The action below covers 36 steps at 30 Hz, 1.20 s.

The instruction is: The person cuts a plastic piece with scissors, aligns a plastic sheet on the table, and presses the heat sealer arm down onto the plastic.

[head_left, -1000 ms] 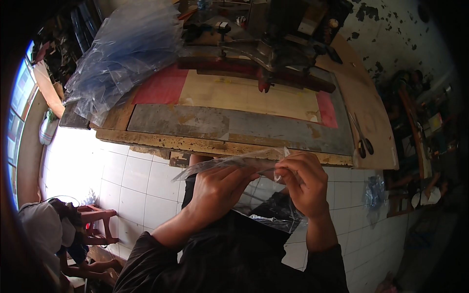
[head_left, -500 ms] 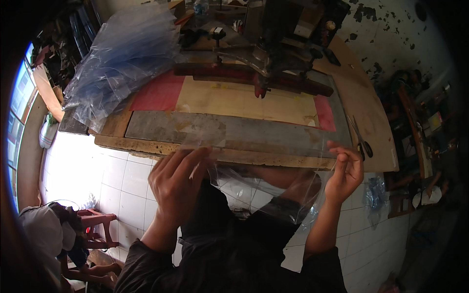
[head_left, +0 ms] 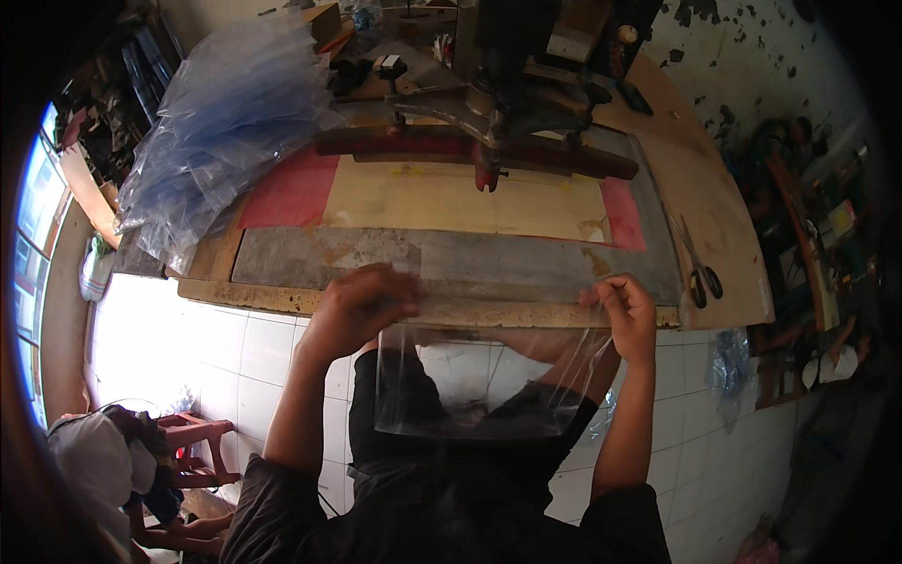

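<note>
A clear plastic sheet (head_left: 479, 409) hangs in front of the table's near edge, above my lap. At its right upper corner my right hand (head_left: 628, 315) pinches the film between thumb and fingers, and folds run down from the grip. My left hand (head_left: 362, 305) is over the table edge by the sheet's left upper corner. Its fingertips are smeared by motion, so their hold on the film cannot be made out. Beyond both hands a pressing machine with a dark red bar (head_left: 423, 146) stands over a cream panel (head_left: 460, 202) with pink ends (head_left: 291, 193).
A tall heap of clear plastic bags (head_left: 225, 122) fills the table's left side. Black-handled scissors (head_left: 700, 273) lie at the right. A grey plate (head_left: 319, 254) borders the panel. A red stool (head_left: 202, 446) and another person (head_left: 103, 451) are at lower left.
The sheet has swung from blurred and bunched to hanging flatter and wider. My left hand has moved up toward the table, and my right hand has shifted slightly left.
</note>
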Each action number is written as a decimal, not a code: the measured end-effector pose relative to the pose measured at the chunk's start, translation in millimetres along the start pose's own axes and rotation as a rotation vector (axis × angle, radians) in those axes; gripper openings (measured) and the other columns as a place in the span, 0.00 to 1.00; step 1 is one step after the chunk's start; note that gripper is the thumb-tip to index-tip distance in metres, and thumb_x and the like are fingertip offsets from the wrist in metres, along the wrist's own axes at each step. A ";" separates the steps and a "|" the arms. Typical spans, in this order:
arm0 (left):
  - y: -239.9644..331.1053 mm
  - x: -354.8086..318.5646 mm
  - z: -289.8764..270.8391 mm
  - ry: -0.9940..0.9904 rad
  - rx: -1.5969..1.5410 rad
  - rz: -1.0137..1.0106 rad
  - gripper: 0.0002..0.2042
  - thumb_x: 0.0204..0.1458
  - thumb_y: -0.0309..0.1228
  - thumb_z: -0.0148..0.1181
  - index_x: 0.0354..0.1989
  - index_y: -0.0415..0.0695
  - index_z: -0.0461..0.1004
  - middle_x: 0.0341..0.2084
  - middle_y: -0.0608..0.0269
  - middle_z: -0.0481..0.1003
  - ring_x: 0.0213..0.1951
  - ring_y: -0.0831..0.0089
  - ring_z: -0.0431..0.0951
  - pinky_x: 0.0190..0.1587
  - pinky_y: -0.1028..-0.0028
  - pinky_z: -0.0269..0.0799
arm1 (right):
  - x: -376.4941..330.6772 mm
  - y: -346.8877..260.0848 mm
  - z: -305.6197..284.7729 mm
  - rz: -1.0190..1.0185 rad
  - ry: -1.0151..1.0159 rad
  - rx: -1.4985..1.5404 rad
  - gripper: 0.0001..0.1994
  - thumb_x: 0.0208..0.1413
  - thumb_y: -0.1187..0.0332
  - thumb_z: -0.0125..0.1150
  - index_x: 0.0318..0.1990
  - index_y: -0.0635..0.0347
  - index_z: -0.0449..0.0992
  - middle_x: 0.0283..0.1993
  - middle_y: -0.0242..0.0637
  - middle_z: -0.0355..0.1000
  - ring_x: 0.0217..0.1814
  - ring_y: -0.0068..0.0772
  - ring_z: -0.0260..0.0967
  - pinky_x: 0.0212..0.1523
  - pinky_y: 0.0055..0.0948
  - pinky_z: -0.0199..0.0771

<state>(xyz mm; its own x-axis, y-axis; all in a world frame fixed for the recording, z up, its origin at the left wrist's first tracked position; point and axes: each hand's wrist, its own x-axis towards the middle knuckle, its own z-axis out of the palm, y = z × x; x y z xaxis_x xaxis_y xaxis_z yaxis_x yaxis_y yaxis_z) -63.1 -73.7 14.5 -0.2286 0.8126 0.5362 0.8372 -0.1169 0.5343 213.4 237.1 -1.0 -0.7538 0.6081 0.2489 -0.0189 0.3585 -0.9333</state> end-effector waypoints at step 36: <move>4.5 1.9 -3.4 0.093 -0.809 -0.570 0.18 0.67 0.27 0.63 0.62 0.34 0.75 0.43 0.58 0.87 0.49 0.78 0.84 0.54 0.75 0.78 | -1.6 6.0 -2.0 0.092 0.226 0.068 0.15 0.68 0.57 0.67 0.48 0.61 0.77 0.38 0.32 0.81 0.43 0.22 0.76 0.50 0.22 0.68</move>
<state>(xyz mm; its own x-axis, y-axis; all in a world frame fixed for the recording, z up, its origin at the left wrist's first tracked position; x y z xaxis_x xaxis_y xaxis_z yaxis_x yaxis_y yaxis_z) -61.4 -74.6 20.1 -0.5580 0.8248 0.0912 0.0067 -0.1054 0.9944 215.8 239.7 -6.5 -0.5884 0.7817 0.2068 -0.0067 0.2510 -0.9680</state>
